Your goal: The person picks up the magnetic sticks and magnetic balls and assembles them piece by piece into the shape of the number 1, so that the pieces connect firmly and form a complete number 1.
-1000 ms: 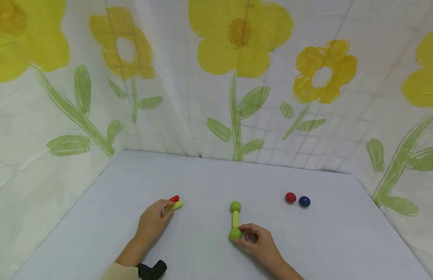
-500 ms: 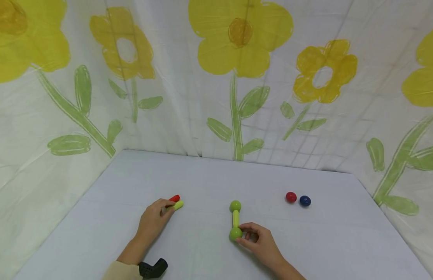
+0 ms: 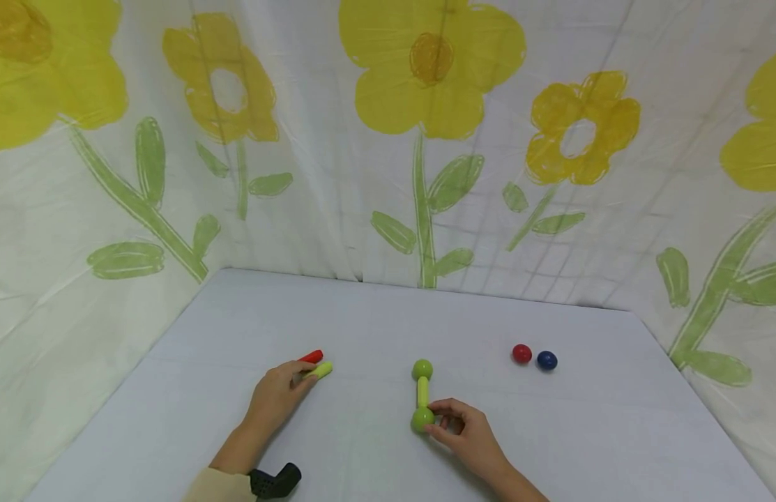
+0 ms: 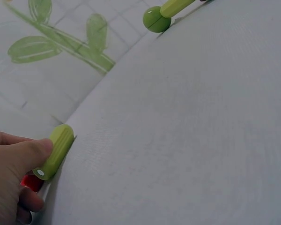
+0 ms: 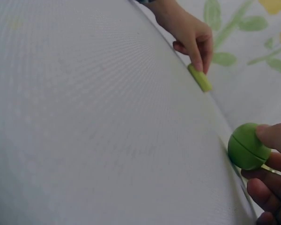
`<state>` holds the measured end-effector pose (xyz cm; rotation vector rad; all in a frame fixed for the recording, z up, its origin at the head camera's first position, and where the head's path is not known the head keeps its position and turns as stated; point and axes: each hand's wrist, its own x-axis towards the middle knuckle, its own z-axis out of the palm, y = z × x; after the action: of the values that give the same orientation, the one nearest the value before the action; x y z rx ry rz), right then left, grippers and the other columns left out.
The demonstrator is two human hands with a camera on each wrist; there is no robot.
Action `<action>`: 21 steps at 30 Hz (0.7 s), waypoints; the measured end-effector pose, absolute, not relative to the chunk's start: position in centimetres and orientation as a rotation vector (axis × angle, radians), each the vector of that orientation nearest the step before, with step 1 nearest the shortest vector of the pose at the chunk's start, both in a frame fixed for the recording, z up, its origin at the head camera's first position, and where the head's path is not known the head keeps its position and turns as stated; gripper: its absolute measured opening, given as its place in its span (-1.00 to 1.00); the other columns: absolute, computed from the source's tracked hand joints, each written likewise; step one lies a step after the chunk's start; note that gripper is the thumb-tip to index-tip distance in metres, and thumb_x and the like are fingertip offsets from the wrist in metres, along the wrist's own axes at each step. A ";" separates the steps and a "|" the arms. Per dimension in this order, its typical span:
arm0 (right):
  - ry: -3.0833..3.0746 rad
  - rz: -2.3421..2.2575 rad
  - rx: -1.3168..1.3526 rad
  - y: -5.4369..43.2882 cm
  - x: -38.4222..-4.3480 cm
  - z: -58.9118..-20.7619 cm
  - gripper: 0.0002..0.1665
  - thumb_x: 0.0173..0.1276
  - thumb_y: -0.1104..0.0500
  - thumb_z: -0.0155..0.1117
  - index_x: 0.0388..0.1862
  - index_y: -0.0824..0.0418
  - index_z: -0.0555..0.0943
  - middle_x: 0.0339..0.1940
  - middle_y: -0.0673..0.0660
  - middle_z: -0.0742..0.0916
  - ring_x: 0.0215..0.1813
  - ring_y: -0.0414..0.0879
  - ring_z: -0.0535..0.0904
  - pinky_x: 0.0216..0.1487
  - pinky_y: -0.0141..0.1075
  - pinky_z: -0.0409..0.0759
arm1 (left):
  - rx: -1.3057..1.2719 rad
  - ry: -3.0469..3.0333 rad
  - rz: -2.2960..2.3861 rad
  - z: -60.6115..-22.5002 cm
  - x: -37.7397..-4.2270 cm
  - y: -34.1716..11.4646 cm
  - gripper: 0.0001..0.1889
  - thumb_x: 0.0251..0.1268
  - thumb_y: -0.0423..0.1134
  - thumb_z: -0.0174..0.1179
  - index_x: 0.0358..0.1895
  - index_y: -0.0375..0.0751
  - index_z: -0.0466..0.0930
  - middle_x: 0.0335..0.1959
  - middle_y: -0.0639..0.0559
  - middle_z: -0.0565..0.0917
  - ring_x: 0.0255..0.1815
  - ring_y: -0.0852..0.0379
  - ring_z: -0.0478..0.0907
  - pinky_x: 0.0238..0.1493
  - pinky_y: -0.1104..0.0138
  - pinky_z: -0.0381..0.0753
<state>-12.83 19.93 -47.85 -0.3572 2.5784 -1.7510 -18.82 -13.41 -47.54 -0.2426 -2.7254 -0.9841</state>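
Between thumb and fingers my left hand (image 3: 276, 397) pinches a yellow-green rod (image 4: 58, 152), held just above or on the table at left. A red rod (image 3: 311, 356) lies right behind it, partly hidden by the fingers. My right hand (image 3: 468, 436) pinches a green ball (image 5: 247, 147), the near one of two. A second yellow-green rod (image 3: 422, 392) runs from this ball to a far green ball (image 3: 422, 369), making a straight dumbbell shape that lies on the table. In the right wrist view the near ball hides most of that rod.
A red ball (image 3: 522, 353) and a dark blue ball (image 3: 547, 360) lie close together at the right of the white table (image 3: 375, 328). Behind it hangs a white curtain (image 3: 325, 209) printed with yellow flowers.
The rod in my left hand has shifted slightly right, so more of the red rod shows. My right hand and the dumbbell shape stay nearly still.
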 end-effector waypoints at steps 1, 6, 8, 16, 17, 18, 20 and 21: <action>2.579 -1.748 -0.355 19.9 -12.8 -47.8 -0.65 0.17 0.23 0.48 -0.09 0.32 0.64 -0.24 0.10 0.71 -0.34 -0.27 0.46 -0.37 -0.46 0.41 | -0.239 -2.729 -0.984 -47.5 -18.8 -13.4 -0.74 0.20 -0.25 0.36 -0.07 -0.25 0.70 -0.30 -0.02 0.68 -0.53 0.21 0.34 -0.53 0.35 0.34; 2.593 -1.723 -0.348 19.9 -12.9 -47.9 -0.65 0.18 0.22 0.47 -0.08 0.32 0.64 -0.26 0.09 0.70 -0.35 -0.27 0.46 -0.38 -0.46 0.40 | -0.237 -2.746 -0.956 -47.4 -18.6 -13.2 -0.73 0.21 -0.22 0.35 -0.05 -0.23 0.70 -0.65 0.13 0.44 -0.62 0.22 0.27 -0.62 0.37 0.25; 2.596 -1.717 -0.344 19.9 -12.9 -47.9 -0.65 0.18 0.22 0.47 -0.08 0.32 0.64 -0.27 0.09 0.70 -0.35 -0.27 0.45 -0.39 -0.46 0.40 | -0.253 -2.743 -0.933 -47.4 -18.5 -13.1 -0.73 0.20 -0.23 0.36 -0.05 -0.22 0.70 -0.70 0.16 0.38 -0.65 0.23 0.24 -0.63 0.38 0.23; 2.576 -1.732 -0.339 19.9 -12.8 -47.8 -0.65 0.18 0.22 0.47 -0.08 0.33 0.64 -0.24 0.11 0.70 -0.34 -0.27 0.46 -0.37 -0.46 0.41 | -0.274 -2.758 -0.911 -46.9 -18.2 -12.7 -0.75 0.17 -0.28 0.37 -0.09 -0.24 0.70 -0.53 0.07 0.59 -0.60 0.21 0.29 -0.59 0.35 0.29; 2.570 -1.736 -0.339 19.9 -12.8 -47.8 -0.65 0.18 0.22 0.47 -0.08 0.33 0.64 -0.24 0.11 0.70 -0.34 -0.26 0.46 -0.37 -0.46 0.41 | -0.280 -2.766 -0.892 -46.9 -18.2 -12.7 -0.75 0.16 -0.28 0.38 -0.08 -0.25 0.70 -0.44 0.02 0.64 -0.56 0.18 0.38 -0.56 0.33 0.36; 2.569 -1.738 -0.342 19.9 -12.8 -47.8 -0.65 0.18 0.22 0.47 -0.08 0.33 0.64 -0.24 0.11 0.70 -0.34 -0.26 0.46 -0.36 -0.46 0.41 | -0.288 -2.770 -0.877 -46.8 -18.2 -12.6 -0.74 0.16 -0.28 0.38 -0.08 -0.26 0.70 -0.36 -0.04 0.68 -0.50 0.14 0.46 -0.51 0.29 0.42; 2.567 -1.741 -0.346 19.9 -12.9 -47.8 -0.65 0.18 0.23 0.47 -0.08 0.32 0.64 -0.25 0.11 0.70 -0.34 -0.26 0.46 -0.37 -0.46 0.40 | -0.303 -2.778 -0.854 -46.6 -18.1 -12.6 -0.71 0.15 -0.28 0.39 -0.07 -0.29 0.69 -0.19 -0.12 0.69 -0.39 0.07 0.54 -0.43 0.23 0.49; 2.568 -1.742 -0.349 19.9 -12.9 -47.8 -0.65 0.18 0.23 0.47 -0.08 0.32 0.64 -0.25 0.11 0.70 -0.34 -0.26 0.46 -0.37 -0.46 0.40 | -0.309 -2.784 -0.843 -46.6 -18.1 -12.6 -0.71 0.14 -0.28 0.39 -0.06 -0.30 0.69 -0.16 -0.13 0.69 -0.37 0.06 0.54 -0.42 0.22 0.49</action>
<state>-12.88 19.94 -47.78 -0.3487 2.5682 -1.7417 -18.15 -12.58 -46.59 -0.3090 -2.7840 -0.8435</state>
